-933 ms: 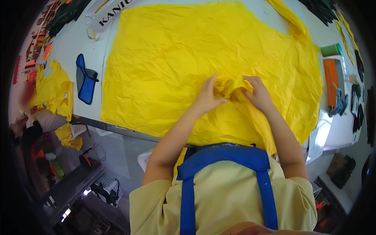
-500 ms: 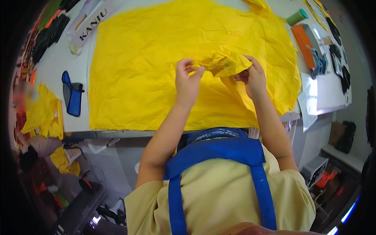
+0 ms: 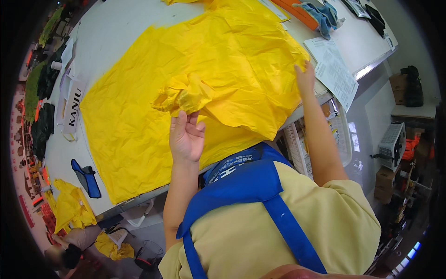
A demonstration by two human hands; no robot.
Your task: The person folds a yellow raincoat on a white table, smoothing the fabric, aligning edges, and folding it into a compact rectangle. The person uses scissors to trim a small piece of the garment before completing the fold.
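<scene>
A large sheet of thin, creased yellow cloth covers much of the white table in front of me. Over it rises a bunched yellow sleeve end with a gathered, elastic-looking cuff. My left hand, palm up, has its fingertips closed on the lower edge of this sleeve end. Farther right, my right hand grips the cloth's right edge near some printed sheets; part of its fingers is hidden. How the sleeve joins the rest of the cloth is hard to make out among the folds.
A blue-and-black pouch-like item lies at the table's left edge, below a white lettered box. Printed papers overhang the right edge. An orange box and blue cloth sit beyond. White baskets stand under the table.
My hands have moved apart: the left went left and lower with the gathered cuff, the right reached the cloth's right edge. The view has turned, and the cloth's right side has shifted.
</scene>
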